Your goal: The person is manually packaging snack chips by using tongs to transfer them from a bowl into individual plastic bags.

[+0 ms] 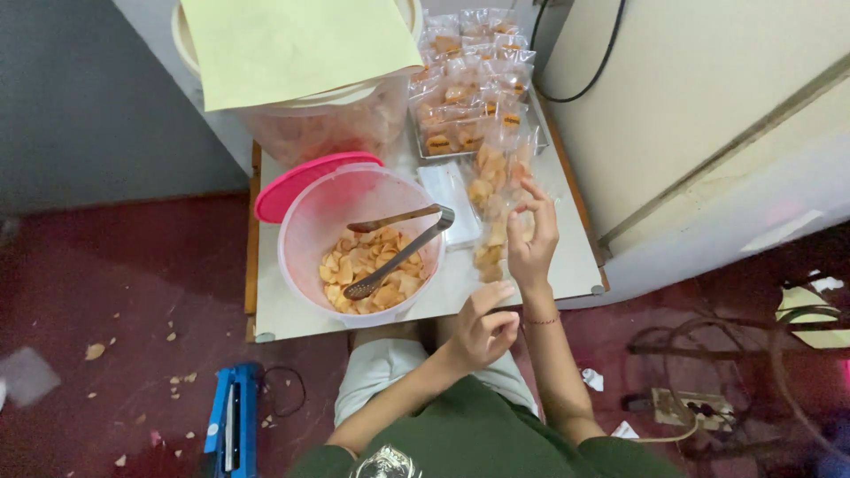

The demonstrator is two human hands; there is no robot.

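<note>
A long clear plastic bag of orange chips point(489, 190) lies on the small white table point(292, 310), running from the tray toward me. My right hand point(533, 243) rests on the bag's right side, thumb and fingers pinching the plastic. My left hand point(482, 327) is at the table's near edge, fingers curled, with its thumb at the bag's near end. To the left stands a pink-tinted clear bucket point(305, 226) holding loose chips, and metal tongs point(403, 243) lean inside it.
A pink lid point(288, 190) lies behind the bucket. A large tub under a pale green sheet point(292, 44) and a metal tray of filled bags point(469, 97) stand at the back. A blue sealer point(230, 425) and crumbs lie on the red floor; a white cabinet point(708, 115) is on the right.
</note>
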